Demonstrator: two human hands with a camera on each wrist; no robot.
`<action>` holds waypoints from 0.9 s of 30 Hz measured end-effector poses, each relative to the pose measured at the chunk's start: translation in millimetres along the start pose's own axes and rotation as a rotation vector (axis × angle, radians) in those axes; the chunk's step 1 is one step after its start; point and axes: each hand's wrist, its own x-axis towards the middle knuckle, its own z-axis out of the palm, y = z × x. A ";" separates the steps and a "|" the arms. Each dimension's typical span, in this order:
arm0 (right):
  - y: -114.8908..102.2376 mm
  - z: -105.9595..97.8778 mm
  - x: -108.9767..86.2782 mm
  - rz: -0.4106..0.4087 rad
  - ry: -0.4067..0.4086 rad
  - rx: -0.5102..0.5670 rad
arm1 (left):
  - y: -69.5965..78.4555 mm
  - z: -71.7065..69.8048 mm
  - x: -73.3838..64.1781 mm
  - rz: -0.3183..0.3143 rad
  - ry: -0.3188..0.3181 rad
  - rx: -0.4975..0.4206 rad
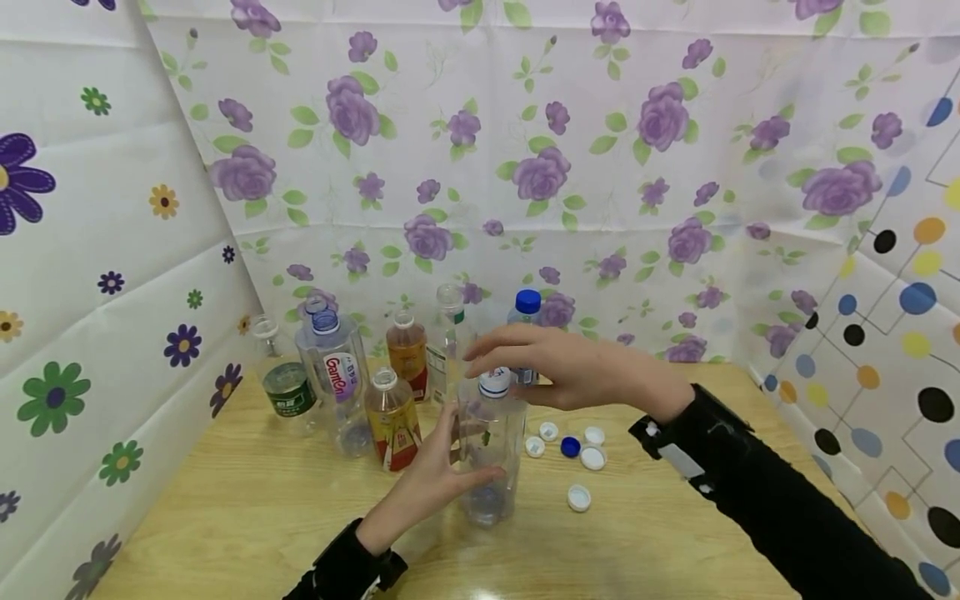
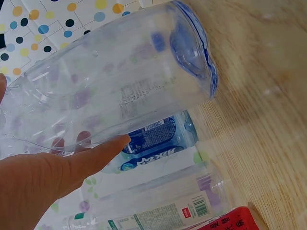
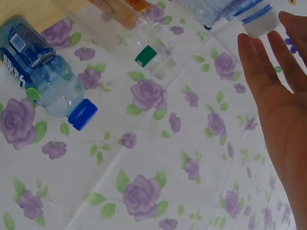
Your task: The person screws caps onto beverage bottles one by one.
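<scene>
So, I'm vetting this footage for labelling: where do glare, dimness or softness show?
Head view: bright overall, with a small white glare spot on the pale wooden table at the picture's bottom edge; left wrist view: dimmer, pale reflections on the large clear plastic bottle, its fine print too soft to read; right wrist view: also dim, the white cloth with purple flowers looking greyish.

The held bottle (image 1: 495, 437) is glossy plastic, the tabletop (image 1: 667, 517) smooth, wood-grained.
</scene>
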 end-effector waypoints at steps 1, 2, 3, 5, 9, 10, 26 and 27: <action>-0.5 -3.2 1.7 0.008 -0.034 0.006 | -0.1 0.0 -0.5 -0.003 -0.007 -0.007; -0.7 -5.9 3.3 0.017 -0.062 0.010 | -0.3 0.0 -0.8 -0.009 -0.013 -0.011; -1.1 -8.5 4.7 0.027 -0.085 0.012 | -0.3 0.0 -1.2 -0.013 -0.020 -0.018; -1.0 -12.0 6.9 0.040 -0.111 0.015 | -0.3 0.1 -1.7 -0.020 -0.029 -0.035; 0.1 -15.0 9.6 0.049 -0.134 0.029 | 0.2 0.1 -1.9 -0.035 -0.035 -0.054; 0.3 -15.2 9.9 0.057 -0.139 0.034 | 0.2 0.1 -1.9 -0.032 -0.034 -0.052; -5.9 -11.6 17.8 0.206 -0.163 -0.054 | 3.8 0.3 -2.7 -0.014 -0.017 -0.017; -6.5 -11.2 17.9 0.214 -0.166 -0.061 | 3.3 0.3 -2.5 -0.014 -0.017 -0.016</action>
